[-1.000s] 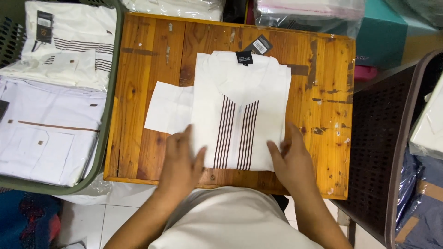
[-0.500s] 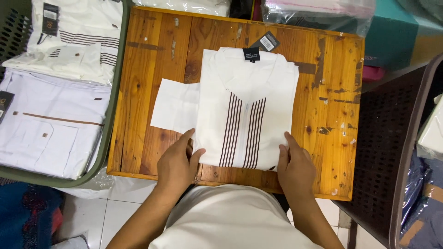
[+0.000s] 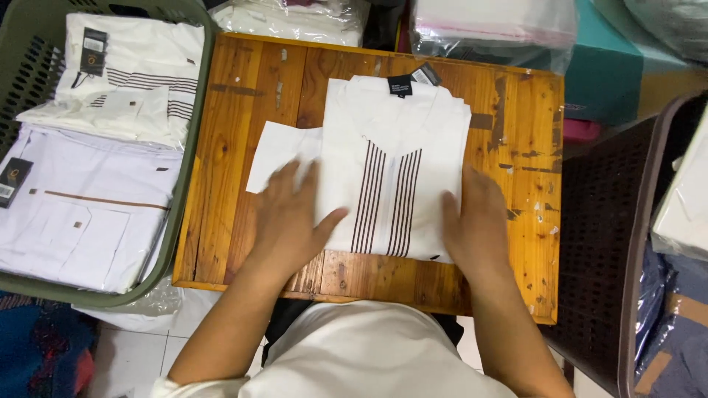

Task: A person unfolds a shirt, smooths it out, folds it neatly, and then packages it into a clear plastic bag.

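Lying mid-table, the folded white shirt (image 3: 394,169) reaches its far edge. Left hand (image 3: 291,217) and right hand (image 3: 476,221) press flat on it, fingers spread, pinching nothing.

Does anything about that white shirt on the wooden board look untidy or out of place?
Mostly neat, but one sleeve sticks out sideways from the folded white shirt, past the left hand. The right hand presses the other edge. The wooden board is scuffed, with worn patches.

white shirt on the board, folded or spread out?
Folded: the white shirt is a compact rectangle, one sleeve sticking out beside the left hand.
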